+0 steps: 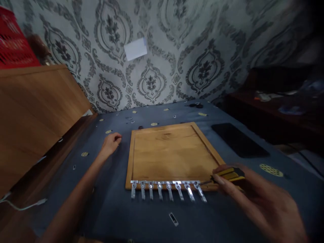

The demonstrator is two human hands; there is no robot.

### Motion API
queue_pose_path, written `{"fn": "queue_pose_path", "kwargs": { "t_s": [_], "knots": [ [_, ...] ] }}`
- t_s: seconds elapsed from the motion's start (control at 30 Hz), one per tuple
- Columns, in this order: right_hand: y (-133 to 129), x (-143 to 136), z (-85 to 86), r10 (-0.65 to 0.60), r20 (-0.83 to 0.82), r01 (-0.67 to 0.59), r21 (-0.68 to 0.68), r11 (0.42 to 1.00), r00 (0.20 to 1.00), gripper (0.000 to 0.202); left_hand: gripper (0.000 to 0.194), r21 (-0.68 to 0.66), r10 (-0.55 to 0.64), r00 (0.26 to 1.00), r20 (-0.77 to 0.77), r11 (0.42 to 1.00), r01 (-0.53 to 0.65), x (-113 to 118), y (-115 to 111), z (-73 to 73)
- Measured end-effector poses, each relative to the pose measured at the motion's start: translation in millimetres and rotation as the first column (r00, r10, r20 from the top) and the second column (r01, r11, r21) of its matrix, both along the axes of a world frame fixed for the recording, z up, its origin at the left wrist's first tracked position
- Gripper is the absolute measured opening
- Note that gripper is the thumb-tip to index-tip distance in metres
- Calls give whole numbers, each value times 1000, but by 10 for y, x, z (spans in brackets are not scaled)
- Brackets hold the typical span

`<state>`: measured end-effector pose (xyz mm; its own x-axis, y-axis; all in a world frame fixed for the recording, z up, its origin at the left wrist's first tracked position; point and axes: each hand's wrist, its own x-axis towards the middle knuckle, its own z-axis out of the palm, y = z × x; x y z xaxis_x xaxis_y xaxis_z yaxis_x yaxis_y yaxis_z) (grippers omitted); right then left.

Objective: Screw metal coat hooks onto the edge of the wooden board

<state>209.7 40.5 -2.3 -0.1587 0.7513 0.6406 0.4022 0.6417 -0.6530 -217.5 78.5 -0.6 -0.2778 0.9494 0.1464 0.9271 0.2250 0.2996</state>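
Note:
A wooden cabinet door panel (164,152) with a raised frame lies flat on the blue patterned cloth. Along its near edge sits a row of several silver metal hinges (160,187), their arms jutting past the edge toward me. My right hand (263,199) grips a screwdriver (231,174) by its yellow and black handle. Its thin shaft points left, toward the rightmost hinge (198,188); whether the tip touches it I cannot tell. To the left of the panel, my left hand (111,143) rests on the cloth with curled fingers pressed together. Whatever they may hold is hidden.
A black flat slab (239,139) lies right of the panel. Dark-handled scissors (196,105) are near the patterned wall. A wooden cabinet (40,114) with a red basket (16,40) on top stands left. A white cable (27,206) trails at lower left.

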Motion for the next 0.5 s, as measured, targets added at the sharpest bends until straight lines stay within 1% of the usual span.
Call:
{"fn": "queue_pose_path", "kwargs": {
  "t_s": [0.03,0.1,0.2,0.37,0.43,0.5],
  "knots": [
    [1,2,-4,-15,18,15,21,1000,1000,20,28,-2,25,1000,-3,1000,-25,-100,81,-23],
    [5,6,-10,-37,70,33,55,998,997,24,34,-6,54,999,-6,999,-54,-240,237,-78],
    [17,8,-16,-48,90,43,51,998,995,27,36,-14,71,997,-17,997,-71,-351,459,-159],
    [0,12,0,-65,96,67,-20,998,993,29,37,-8,67,995,-72,998,-67,-402,804,-242],
    [-25,12,27,-46,100,52,-56,997,994,29,38,2,51,993,-104,999,-51,-390,915,-255],
    [-46,5,61,-38,92,44,-58,997,995,28,37,9,21,991,-134,1000,-20,-360,997,-262]
  ]
}}
